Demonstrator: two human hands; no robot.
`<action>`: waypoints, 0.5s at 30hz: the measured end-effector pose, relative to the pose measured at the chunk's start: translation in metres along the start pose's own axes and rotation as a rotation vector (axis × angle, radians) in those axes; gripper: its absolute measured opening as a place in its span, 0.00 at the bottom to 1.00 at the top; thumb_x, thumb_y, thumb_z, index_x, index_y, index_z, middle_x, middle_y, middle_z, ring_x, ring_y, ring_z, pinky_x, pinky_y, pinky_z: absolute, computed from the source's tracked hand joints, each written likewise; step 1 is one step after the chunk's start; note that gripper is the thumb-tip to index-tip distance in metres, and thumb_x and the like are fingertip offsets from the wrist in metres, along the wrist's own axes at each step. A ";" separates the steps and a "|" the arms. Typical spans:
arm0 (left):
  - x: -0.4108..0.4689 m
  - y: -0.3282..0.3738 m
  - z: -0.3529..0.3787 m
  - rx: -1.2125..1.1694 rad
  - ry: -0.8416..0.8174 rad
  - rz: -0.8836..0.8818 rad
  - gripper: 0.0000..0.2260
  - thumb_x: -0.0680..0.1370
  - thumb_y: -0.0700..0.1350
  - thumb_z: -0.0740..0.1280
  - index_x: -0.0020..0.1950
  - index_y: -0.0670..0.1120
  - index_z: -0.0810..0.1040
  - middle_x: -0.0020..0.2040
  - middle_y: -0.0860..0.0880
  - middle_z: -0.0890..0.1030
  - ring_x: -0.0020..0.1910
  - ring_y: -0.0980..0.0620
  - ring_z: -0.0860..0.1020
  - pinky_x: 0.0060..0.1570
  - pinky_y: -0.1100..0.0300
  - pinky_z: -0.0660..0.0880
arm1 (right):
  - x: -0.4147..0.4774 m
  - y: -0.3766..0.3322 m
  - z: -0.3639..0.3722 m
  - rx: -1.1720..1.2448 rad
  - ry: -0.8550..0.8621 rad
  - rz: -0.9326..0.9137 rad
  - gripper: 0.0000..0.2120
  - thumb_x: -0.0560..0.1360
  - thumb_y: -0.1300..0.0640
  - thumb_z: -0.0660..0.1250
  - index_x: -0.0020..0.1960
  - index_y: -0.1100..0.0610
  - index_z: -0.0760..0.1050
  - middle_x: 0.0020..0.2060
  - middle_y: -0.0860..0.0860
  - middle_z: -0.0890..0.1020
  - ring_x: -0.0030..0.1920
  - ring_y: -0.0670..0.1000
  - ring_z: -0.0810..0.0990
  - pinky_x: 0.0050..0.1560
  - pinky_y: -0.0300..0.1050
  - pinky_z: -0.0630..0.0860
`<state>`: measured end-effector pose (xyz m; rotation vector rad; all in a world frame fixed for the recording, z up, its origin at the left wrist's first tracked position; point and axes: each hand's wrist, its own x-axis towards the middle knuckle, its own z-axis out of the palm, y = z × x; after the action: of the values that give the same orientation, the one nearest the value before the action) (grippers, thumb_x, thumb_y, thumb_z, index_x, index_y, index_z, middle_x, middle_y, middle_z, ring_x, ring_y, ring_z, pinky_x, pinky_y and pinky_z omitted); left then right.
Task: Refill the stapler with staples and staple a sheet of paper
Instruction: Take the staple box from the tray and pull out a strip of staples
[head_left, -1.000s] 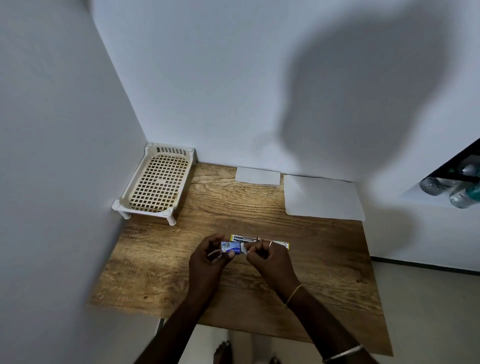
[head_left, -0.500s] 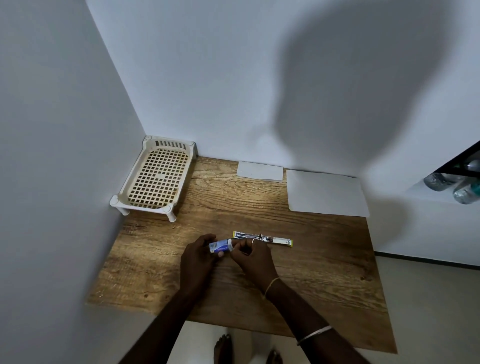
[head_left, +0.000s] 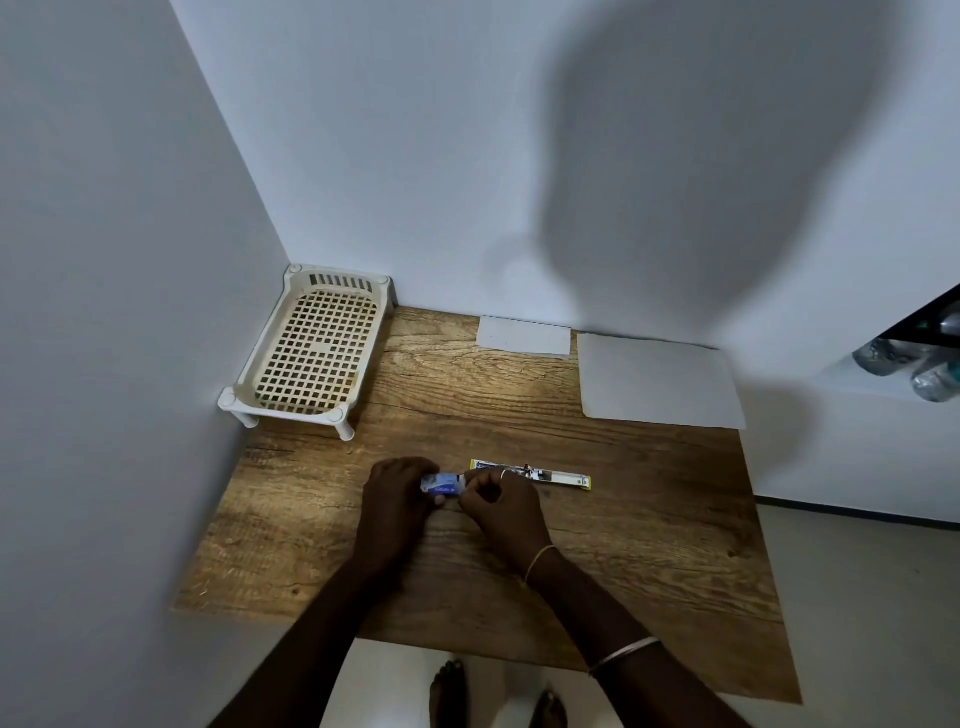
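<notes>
A small blue and white staple box (head_left: 441, 484) is gripped by my left hand (head_left: 397, 499) at the middle of the wooden table (head_left: 649, 545). My right hand (head_left: 501, 506) pinches the box's right end with its fingertips. Just behind my right hand lies the stapler (head_left: 550, 475), opened out flat and long, with yellow ends. A large white sheet of paper (head_left: 657, 382) lies at the back right of the table. A smaller white paper (head_left: 523, 336) rests against the back wall.
A cream plastic mesh tray on short legs (head_left: 311, 353) stands in the back left corner. Walls close the table on the left and back. Plastic bottles (head_left: 914, 364) sit on a shelf at the far right. My bare feet (head_left: 493, 696) show below the table's front edge.
Both hands have drifted slightly left with the staple box, uncovering more of the stapler. The grip on the box looks the same.
</notes>
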<state>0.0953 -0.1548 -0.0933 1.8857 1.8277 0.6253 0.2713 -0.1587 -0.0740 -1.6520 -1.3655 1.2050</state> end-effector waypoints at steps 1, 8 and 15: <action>0.001 0.001 -0.002 0.001 -0.001 0.020 0.19 0.69 0.45 0.79 0.59 0.47 0.84 0.59 0.49 0.84 0.60 0.46 0.77 0.61 0.54 0.70 | 0.001 -0.001 -0.002 -0.001 0.010 -0.017 0.03 0.68 0.61 0.74 0.37 0.58 0.82 0.42 0.50 0.87 0.47 0.43 0.84 0.51 0.43 0.79; 0.002 0.036 -0.023 -0.330 0.066 0.161 0.18 0.75 0.35 0.73 0.62 0.50 0.84 0.62 0.54 0.83 0.61 0.57 0.78 0.60 0.66 0.71 | 0.008 -0.018 -0.024 0.100 -0.014 0.003 0.06 0.72 0.58 0.71 0.38 0.58 0.84 0.33 0.47 0.85 0.34 0.39 0.79 0.37 0.33 0.73; 0.013 0.067 -0.024 -0.852 -0.028 -0.026 0.06 0.78 0.38 0.73 0.52 0.47 0.87 0.48 0.49 0.88 0.50 0.50 0.86 0.50 0.55 0.83 | 0.016 -0.039 -0.049 0.235 -0.106 0.084 0.09 0.70 0.51 0.71 0.38 0.57 0.83 0.30 0.51 0.81 0.31 0.44 0.78 0.31 0.38 0.72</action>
<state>0.1353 -0.1444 -0.0342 1.2733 1.2459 1.1322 0.3035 -0.1316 -0.0251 -1.5100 -1.1748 1.4604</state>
